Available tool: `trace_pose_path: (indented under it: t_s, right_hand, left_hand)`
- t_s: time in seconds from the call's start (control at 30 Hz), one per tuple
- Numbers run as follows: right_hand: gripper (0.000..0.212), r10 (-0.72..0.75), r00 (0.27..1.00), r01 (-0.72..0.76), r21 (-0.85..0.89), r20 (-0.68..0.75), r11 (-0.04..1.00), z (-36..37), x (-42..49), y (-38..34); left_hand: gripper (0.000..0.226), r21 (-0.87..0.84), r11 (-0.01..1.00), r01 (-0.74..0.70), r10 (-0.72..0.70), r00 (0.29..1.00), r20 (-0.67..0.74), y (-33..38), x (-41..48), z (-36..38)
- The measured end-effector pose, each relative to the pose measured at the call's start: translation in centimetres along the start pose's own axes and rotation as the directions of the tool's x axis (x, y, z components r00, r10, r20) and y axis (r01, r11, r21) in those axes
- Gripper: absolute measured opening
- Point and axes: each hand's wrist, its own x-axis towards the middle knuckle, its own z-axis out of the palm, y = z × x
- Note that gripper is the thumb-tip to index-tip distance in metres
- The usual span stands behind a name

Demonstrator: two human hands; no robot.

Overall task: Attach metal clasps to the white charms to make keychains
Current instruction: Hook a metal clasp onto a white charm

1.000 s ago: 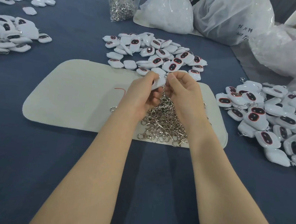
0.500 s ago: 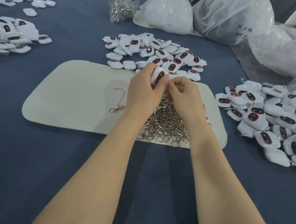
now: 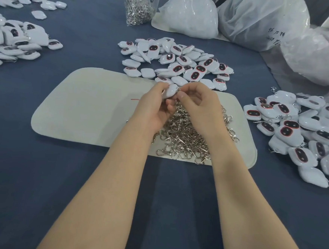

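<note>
Threading silver metal clasp [image 3: 178, 89] onto white rounded plastic charm [image 3: 170, 91] at centre, seemingly mid-attachment. Grip of left hand [image 3: 153, 106] curled round charm; grip of right hand [image 3: 198, 107] pinching clasp. Likely done: clasped heap [image 3: 295, 131] at 3 o'clock. Remaining: bare charm heap [image 3: 176, 61] at 12, loose clasp pile [image 3: 186, 139] beneath. Far 12 o'clock, clear plastic bag [image 3: 138, 7] holding clasps; white sacks [image 3: 260, 22] at 1, contents unclear.

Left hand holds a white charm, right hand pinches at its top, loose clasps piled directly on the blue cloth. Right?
No: head view shows the loose clasps piled on the off-white mat, not directly on the blue cloth. Rest stands.
</note>
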Motion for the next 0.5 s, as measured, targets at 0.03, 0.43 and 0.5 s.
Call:
trace_pose_path:
  t_s: [0.03,0.43,0.5]
  right_hand:
    - [0.009,-0.006,1.0,0.006,-0.002,-0.008,1.0,0.03,0.03,0.0]
    - [0.007,0.014,1.0,-0.019,-0.159,-0.028,0.987,0.15,0.18,0.32]
    - [0.01,0.024,1.0,-0.024,-0.215,-0.005,0.976,-0.07,0.32,0.42]
  left_hand:
    - [0.02,0.025,1.0,0.002,-0.002,1.0,-0.004,-0.03,0.03,0.02]
    - [0.018,0.748,0.546,-0.378,0.584,0.812,-0.015,-0.68,-0.25,0.18]
    - [0.017,0.839,0.293,-0.458,0.687,0.711,0.149,-1.01,-0.66,0.15]
